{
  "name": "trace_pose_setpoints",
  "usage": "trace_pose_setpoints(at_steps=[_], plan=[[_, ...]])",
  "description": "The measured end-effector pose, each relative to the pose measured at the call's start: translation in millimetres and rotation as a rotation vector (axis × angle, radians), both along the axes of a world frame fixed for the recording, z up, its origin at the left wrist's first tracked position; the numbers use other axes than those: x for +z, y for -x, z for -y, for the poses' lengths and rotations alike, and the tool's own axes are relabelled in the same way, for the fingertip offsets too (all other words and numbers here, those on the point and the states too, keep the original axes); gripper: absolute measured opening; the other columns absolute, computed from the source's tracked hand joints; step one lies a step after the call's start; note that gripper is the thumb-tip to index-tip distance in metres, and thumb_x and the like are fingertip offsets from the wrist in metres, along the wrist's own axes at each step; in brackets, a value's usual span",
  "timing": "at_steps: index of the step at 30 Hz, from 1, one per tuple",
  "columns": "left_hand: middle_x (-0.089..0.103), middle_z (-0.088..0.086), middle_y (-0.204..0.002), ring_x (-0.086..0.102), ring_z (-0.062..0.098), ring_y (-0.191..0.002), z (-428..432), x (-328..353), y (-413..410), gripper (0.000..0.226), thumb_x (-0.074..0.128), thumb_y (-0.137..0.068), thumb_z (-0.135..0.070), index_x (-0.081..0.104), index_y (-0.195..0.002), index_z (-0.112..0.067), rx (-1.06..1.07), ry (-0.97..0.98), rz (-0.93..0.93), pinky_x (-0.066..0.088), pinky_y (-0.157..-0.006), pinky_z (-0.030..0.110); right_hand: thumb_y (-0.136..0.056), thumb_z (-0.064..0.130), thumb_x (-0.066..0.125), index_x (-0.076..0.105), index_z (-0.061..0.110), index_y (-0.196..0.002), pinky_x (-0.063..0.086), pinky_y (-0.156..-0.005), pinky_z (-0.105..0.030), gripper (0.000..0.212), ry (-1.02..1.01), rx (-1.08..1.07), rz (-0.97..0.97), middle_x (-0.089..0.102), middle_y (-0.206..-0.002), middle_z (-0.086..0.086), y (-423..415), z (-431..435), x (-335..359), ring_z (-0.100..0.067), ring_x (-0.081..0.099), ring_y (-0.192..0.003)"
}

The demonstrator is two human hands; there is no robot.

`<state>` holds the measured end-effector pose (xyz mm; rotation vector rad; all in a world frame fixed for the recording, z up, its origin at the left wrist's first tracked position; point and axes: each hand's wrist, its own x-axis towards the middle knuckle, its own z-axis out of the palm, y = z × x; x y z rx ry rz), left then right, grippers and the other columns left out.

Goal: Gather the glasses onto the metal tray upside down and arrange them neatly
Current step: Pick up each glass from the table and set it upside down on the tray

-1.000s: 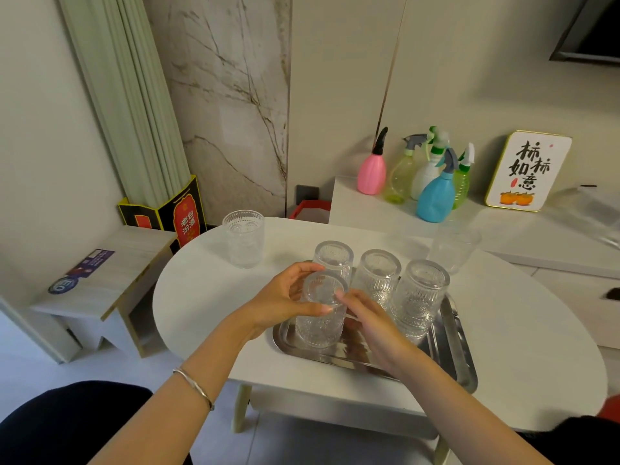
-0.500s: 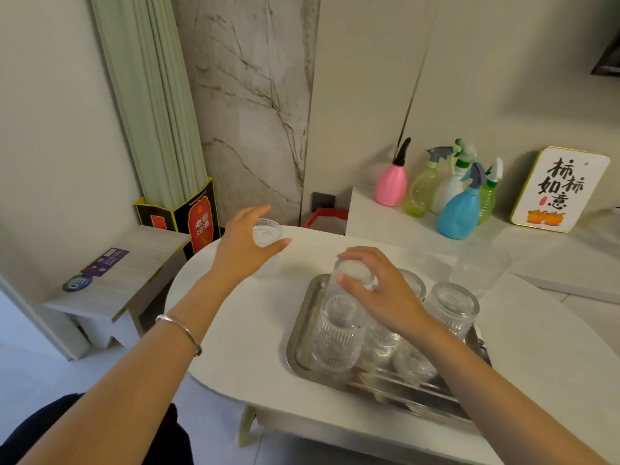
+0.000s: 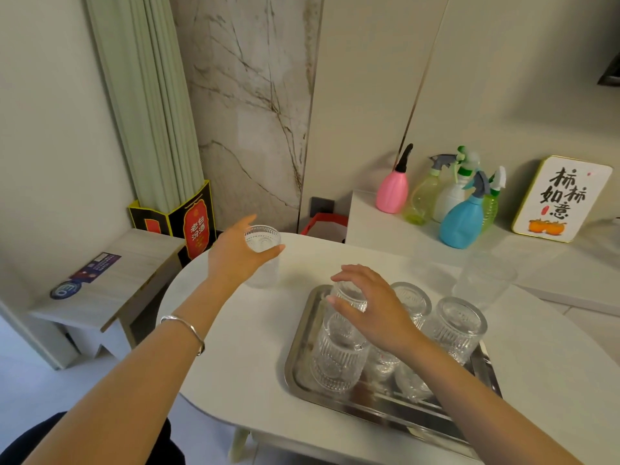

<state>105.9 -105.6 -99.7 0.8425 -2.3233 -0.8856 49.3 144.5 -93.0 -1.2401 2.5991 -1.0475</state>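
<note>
A metal tray (image 3: 299, 344) lies on the white oval table (image 3: 255, 344). Several ribbed glasses stand upside down on it: one at the front left (image 3: 335, 360), one at the back middle (image 3: 414, 298), one at the back right (image 3: 458, 327). My right hand (image 3: 372, 313) is curled over the base of the back-left upside-down glass (image 3: 347, 292). My left hand (image 3: 238, 256) reaches to the far left of the table and wraps around an upright ribbed glass (image 3: 263, 236) that stands on the tabletop. My right forearm hides part of the tray.
A smooth clear cup (image 3: 483, 280) stands upright on the table beyond the tray's right end. Spray bottles (image 3: 463, 216) and a framed sign (image 3: 562, 199) sit on the ledge behind. A low wooden stool (image 3: 110, 286) is to the left.
My left hand let go of the front-left glass on the tray and reached out to the upright glass at the far left. My right hand moved up onto the back-left glass.
</note>
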Motion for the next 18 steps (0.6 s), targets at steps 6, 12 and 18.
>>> trace_pose_setpoints(at_steps=[6, 12, 18], plan=[[0.056, -0.018, -0.11, 0.054, -0.002, -0.094, -36.2, 46.3, -14.4, 0.078, 0.071, -0.064, -0.06, 0.045, -0.133, -0.034, -0.09, -0.225, -0.398, 0.04, -0.067, 0.007, -0.082, 0.048, 0.061, 0.047, 0.034, -0.127, 0.035, -0.103, -0.022, 0.049, 0.155, 0.019, 0.2, 0.046, -0.133, 0.015, -2.2, -3.2, 19.5, 0.0, 0.042, -0.123], [0.063, -0.004, -0.119, 0.063, 0.007, -0.103, -99.6, 100.3, -26.0, 0.074, 0.064, -0.062, -0.063, 0.053, -0.128, -0.032, -0.406, -0.534, -0.547, 0.054, -0.064, 0.017, -0.072, 0.054, 0.066, 0.036, 0.04, -0.137, 0.052, -0.085, -0.015, 0.073, 0.511, 0.074, 0.465, 0.053, -0.128, 0.025, -8.4, -26.2, 68.6, 0.001, 0.059, -0.113], [0.062, -0.002, -0.125, 0.06, 0.011, -0.112, -145.9, 107.2, -19.9, 0.068, 0.059, -0.07, -0.062, 0.052, -0.128, -0.027, -0.633, -0.682, -0.468, 0.054, -0.089, 0.038, -0.064, 0.04, 0.072, 0.052, 0.029, -0.123, 0.056, -0.075, -0.022, 0.063, 0.74, -0.058, 0.437, 0.066, -0.117, 0.009, -11.4, -72.7, 88.0, -0.003, 0.068, -0.097]])
